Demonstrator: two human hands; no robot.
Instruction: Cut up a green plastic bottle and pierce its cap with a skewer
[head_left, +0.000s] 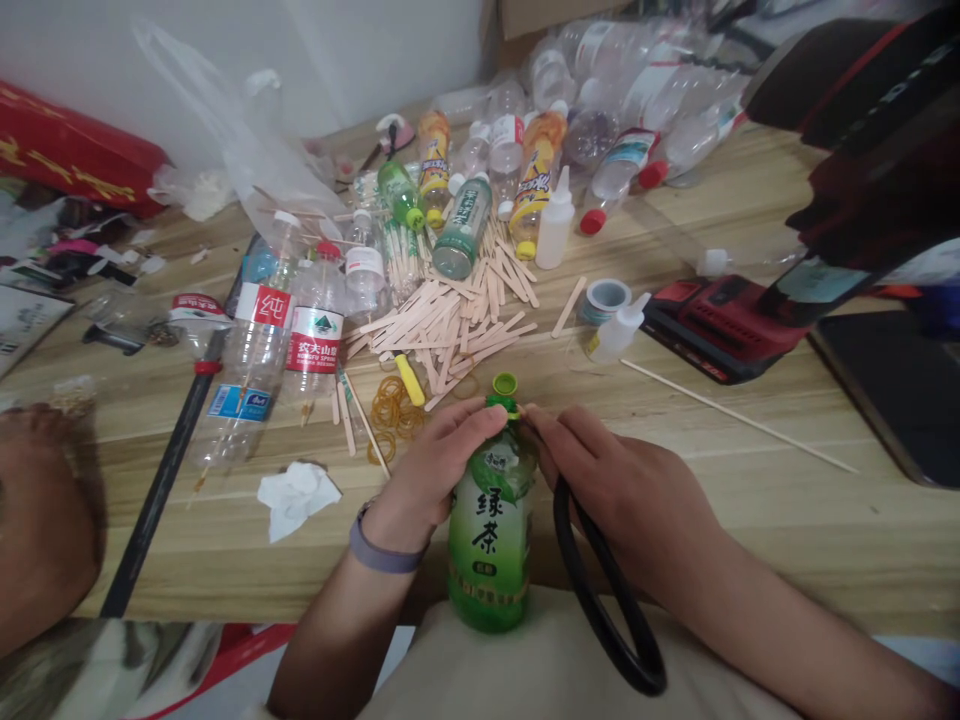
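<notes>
The green bottle [489,540] stands upright at the near edge of the bench [750,540]. The left hand [435,460] is closed around its upper part, thumb at the neck. The right hand [619,480] is curled round a black loop-shaped handle [611,600] just right of the green bottle, its fingertips at the bottle's neck. Beyond the green bottle lie flat wooden sticks [442,330]; rubber bands [394,405] are left beyond it, a red-and-black power tool [727,325] right beyond it.
</notes>
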